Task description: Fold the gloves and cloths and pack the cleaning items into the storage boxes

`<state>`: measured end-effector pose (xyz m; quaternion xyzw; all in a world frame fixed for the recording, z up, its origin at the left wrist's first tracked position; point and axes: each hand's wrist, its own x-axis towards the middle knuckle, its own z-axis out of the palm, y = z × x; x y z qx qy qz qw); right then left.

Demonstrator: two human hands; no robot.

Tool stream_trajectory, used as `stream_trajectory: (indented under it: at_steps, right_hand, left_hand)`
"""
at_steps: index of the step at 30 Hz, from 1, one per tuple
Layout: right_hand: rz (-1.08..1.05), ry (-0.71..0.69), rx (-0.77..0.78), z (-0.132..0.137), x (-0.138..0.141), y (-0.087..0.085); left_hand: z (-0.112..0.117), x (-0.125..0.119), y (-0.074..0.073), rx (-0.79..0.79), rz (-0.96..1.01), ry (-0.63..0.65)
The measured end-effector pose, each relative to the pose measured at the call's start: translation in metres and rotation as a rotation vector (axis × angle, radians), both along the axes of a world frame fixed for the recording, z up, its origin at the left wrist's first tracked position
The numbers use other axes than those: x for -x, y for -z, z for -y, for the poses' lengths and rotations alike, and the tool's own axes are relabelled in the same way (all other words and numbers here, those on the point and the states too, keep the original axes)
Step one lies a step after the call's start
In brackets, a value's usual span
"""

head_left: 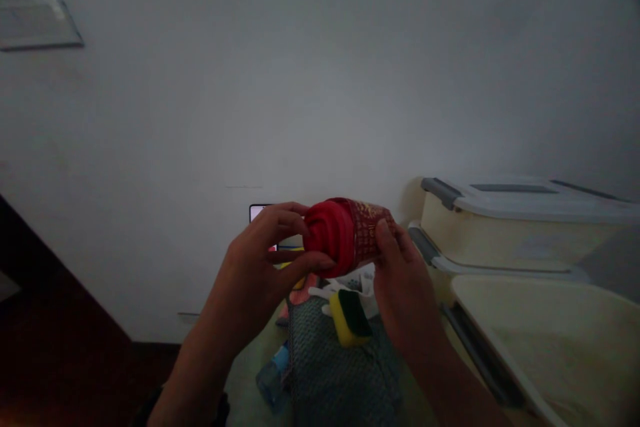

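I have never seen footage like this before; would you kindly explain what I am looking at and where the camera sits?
There is no machine here: a person wears a camera on the head, so this single dim picture looks forward and down at their own two hands. The left hand and the right hand hold a red roll between them, plain at the left end and gold-patterned at the right; what it is made of I cannot tell. Below lie a yellow and green sponge, a grey mesh cloth and what looks like a blue bottle. To the right stand a lidded cream box and an open cream bin, before a white wall.
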<state>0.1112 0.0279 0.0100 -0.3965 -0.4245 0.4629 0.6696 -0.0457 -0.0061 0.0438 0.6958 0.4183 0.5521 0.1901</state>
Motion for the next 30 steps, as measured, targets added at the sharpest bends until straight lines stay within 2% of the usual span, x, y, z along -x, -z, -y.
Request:
stream_trajectory:
  at_steps: [2, 6, 10, 14, 17, 20, 25, 27, 30]
  right_hand:
    - [0.012, -0.01, -0.051, 0.002, 0.0, 0.001]
    - [0.023, -0.055, -0.148, 0.004, -0.003, 0.003]
    - [0.04, -0.011, -0.149, 0.004, -0.007, 0.004]
    - [-0.087, -0.035, -0.172, 0.005, -0.008, 0.001]
    - [-0.212, -0.121, -0.199, 0.005, -0.005, -0.001]
    - [-0.245, -0.176, -0.191, 0.005, -0.002, 0.001]
    - [-0.122, -0.033, -0.148, 0.005, 0.002, 0.005]
    - [-0.059, 0.018, -0.147, 0.006, 0.003, 0.006]
    - [0.004, 0.06, -0.157, 0.006, 0.003, 0.008]
  left_hand:
    - [0.003, -0.001, -0.001, -0.001, -0.038, -0.019]
    - [0.012, 0.001, -0.003, -0.114, -0.192, -0.098]
    - [0.01, 0.01, -0.002, -0.209, -0.381, -0.129]
    - [0.002, 0.019, -0.002, -0.378, -0.529, -0.111]
    - [0.0, 0.022, -0.002, -0.45, -0.519, -0.199]
    - [0.001, 0.025, -0.002, -0.415, -0.472, -0.273]
    - [-0.003, 0.029, 0.001, -0.174, -0.524, -0.172]
    - [-0.005, 0.027, 0.003, -0.186, -0.553, -0.208]
    - [-0.008, 0.019, 0.007, -0.298, -0.549, -0.267]
